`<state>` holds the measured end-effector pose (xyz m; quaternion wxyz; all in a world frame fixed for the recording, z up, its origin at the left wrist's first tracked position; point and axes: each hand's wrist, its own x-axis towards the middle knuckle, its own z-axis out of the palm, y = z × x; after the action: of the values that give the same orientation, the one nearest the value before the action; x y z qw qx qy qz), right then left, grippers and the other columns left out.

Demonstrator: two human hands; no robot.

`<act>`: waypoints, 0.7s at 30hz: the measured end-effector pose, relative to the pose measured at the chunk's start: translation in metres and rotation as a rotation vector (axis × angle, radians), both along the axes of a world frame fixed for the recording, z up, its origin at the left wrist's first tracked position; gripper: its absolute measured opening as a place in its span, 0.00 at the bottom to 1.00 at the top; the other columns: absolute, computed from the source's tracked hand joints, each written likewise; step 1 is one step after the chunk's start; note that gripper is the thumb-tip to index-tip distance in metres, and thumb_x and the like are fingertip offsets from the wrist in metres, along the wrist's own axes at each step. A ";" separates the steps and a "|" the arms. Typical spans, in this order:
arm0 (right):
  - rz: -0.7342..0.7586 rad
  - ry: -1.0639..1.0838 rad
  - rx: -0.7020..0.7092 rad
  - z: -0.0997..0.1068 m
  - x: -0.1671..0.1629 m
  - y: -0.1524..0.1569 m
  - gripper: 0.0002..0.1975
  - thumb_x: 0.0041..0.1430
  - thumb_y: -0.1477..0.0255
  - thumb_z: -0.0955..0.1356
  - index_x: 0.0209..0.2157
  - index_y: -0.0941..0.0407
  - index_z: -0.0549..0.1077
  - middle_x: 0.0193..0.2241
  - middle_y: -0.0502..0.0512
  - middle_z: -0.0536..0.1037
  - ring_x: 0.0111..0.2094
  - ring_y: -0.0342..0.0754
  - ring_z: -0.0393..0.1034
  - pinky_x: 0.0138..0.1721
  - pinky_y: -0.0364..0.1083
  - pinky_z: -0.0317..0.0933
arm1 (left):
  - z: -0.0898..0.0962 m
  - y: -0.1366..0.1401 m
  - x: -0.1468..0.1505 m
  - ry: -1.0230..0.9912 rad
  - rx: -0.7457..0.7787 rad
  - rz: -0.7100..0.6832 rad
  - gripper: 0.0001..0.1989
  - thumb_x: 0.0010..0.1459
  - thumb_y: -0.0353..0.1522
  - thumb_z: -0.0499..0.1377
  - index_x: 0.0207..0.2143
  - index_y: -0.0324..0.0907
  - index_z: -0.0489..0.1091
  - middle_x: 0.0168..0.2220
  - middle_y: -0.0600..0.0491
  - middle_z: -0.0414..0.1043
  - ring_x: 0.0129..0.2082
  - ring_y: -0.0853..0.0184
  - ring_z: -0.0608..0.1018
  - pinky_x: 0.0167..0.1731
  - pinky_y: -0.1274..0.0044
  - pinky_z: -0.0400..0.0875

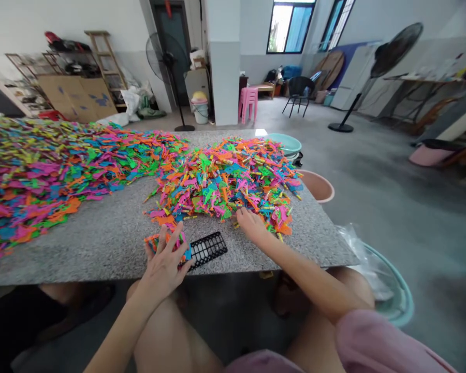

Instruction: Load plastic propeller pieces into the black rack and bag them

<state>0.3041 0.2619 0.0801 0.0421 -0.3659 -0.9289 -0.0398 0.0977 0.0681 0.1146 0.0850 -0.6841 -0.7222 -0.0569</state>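
A black plastic rack (210, 247) with rows of slots lies at the table's near edge. Bright small plastic pieces (152, 241), some pistol-shaped, fill its left end. Over that filled end rests my left hand (165, 261), fingers spread, touching the pieces and the rack's side. My right hand (250, 224) reaches to the front edge of a mixed pile of small plastic pieces (221, 178) in pink, orange, green, blue and yellow. Its fingers are curled together there, and what they pinch is too small to make out.
A larger heap of similar pieces (62, 166) covers the left of the speckled stone table (112, 243). Beyond the right edge stand a teal basin (285, 141), a pink basin (318, 186) and a tub with clear plastic bags (396, 300). Standing fans (170, 59) are farther back.
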 end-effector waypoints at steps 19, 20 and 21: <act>-0.004 0.433 -0.428 -0.034 0.030 -0.059 0.10 0.59 0.79 0.63 0.41 0.58 0.72 0.34 0.58 0.76 0.33 0.50 0.71 0.34 0.45 0.63 | 0.007 -0.005 -0.014 -0.137 -0.103 -0.188 0.07 0.59 0.34 0.60 0.40 0.43 0.70 0.53 0.48 0.72 0.66 0.46 0.55 0.61 0.43 0.33; 0.013 0.518 -0.548 -0.034 0.007 -0.060 0.09 0.59 0.77 0.63 0.40 0.57 0.72 0.30 0.55 0.76 0.31 0.48 0.71 0.33 0.44 0.63 | 0.008 -0.005 -0.015 -0.149 -0.113 -0.189 0.07 0.60 0.34 0.60 0.40 0.43 0.69 0.53 0.48 0.72 0.66 0.46 0.54 0.61 0.42 0.34; 0.030 0.592 -0.654 -0.035 -0.016 -0.061 0.08 0.59 0.76 0.64 0.39 0.57 0.73 0.28 0.52 0.76 0.29 0.47 0.72 0.32 0.43 0.62 | 0.009 -0.005 -0.015 -0.159 -0.123 -0.187 0.07 0.60 0.34 0.59 0.40 0.42 0.69 0.53 0.48 0.72 0.66 0.45 0.53 0.60 0.41 0.35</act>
<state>0.2878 0.2012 0.0456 0.1888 -0.3419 -0.8458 0.3635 0.0831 0.0630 0.1240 -0.0201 -0.7457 -0.6619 -0.0742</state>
